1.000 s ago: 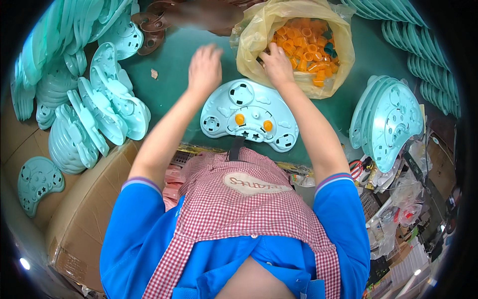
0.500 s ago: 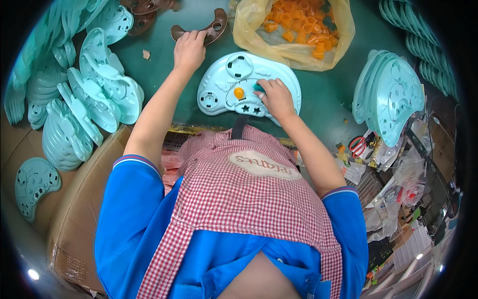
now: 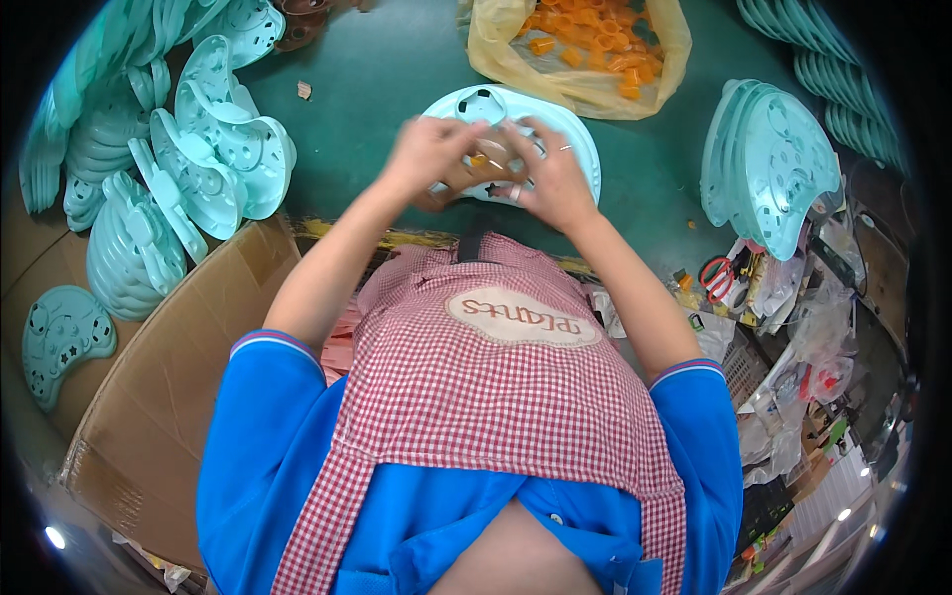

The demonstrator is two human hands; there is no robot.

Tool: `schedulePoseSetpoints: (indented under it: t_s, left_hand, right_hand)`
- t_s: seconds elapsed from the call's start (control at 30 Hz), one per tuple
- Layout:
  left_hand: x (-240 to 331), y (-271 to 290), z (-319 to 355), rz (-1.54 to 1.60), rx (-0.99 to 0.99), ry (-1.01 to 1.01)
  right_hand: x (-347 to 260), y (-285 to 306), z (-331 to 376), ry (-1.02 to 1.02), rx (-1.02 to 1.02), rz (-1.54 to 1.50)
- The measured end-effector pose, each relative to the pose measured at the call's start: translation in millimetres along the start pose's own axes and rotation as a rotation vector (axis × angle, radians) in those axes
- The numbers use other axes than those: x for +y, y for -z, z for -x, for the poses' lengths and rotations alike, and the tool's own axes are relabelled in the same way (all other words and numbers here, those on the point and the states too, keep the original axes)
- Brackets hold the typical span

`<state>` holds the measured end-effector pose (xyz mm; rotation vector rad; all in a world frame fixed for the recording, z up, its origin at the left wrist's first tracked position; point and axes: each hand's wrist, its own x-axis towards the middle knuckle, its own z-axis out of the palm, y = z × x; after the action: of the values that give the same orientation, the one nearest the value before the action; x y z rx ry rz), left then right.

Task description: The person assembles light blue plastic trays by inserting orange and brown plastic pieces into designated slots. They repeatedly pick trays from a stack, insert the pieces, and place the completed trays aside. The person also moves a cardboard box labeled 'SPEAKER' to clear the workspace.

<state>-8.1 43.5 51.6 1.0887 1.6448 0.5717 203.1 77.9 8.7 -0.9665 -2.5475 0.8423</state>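
Note:
A brown curved plastic piece (image 3: pixel 460 179) is held over the light-blue plastic shell (image 3: pixel 587 139) on the table; motion blurs it. My left hand (image 3: pixel 428 159) grips the brown piece by its left part. My right hand (image 3: pixel 557 183) has thumb and fingers closed about its right end. Just beneath the piece, a bit of the orange knob on the shell shows. The shell lies flat, its round cut-out (image 3: pixel 480 105) visible behind my hands. Most of the shell's middle is hidden by my hands and the brown piece.
A yellowish plastic bag (image 3: pixel 674 84) of orange parts (image 3: pixel 605 40) stands at the back. Light-blue shells pile up at left (image 3: pixel 233 159) and right (image 3: pixel 769 164). A cardboard box (image 3: pixel 169 367) is at lower left. Red-handled scissors (image 3: pixel 716 278) lie among clutter at right.
My left hand has brought the brown piece from the back of the table toward me, over the shell. My right hand has moved from the shell's surface up to the piece.

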Motion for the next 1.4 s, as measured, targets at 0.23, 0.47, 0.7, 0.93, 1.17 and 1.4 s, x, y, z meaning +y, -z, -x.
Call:
schedulePoseSetpoints:
  t_s: [0.23, 0.47, 0.7, 0.93, 1.17, 1.4]
  left_hand:
    - [-59, -54, 7, -0.496, 0.026, -0.216]
    - [-81, -46, -9, -0.843, 0.067, -0.424]
    - [-74, -44, -24, -0.887, -0.038, -0.325]
    - [-65, -43, -25, -0.867, 0.002, -0.308]
    - [-113, -71, -9, 0.023, 0.436, 0.3]
    - [-76, -22, 29, 0.276, 0.382, -0.009]
  right_hand:
    - [10, -12, 39, -0.499, -0.105, -0.107]
    - [36, -30, 36, -0.341, -0.137, 0.29]
    - [54, -3, 38, -0.229, -0.401, 0.343]
    - [69, -61, -4, -0.111, 0.198, -0.222]
    - [79, -61, 55, -0.578, 0.382, 0.225]
    - [69, 88, 98, -0.745, 0.463, -0.997]
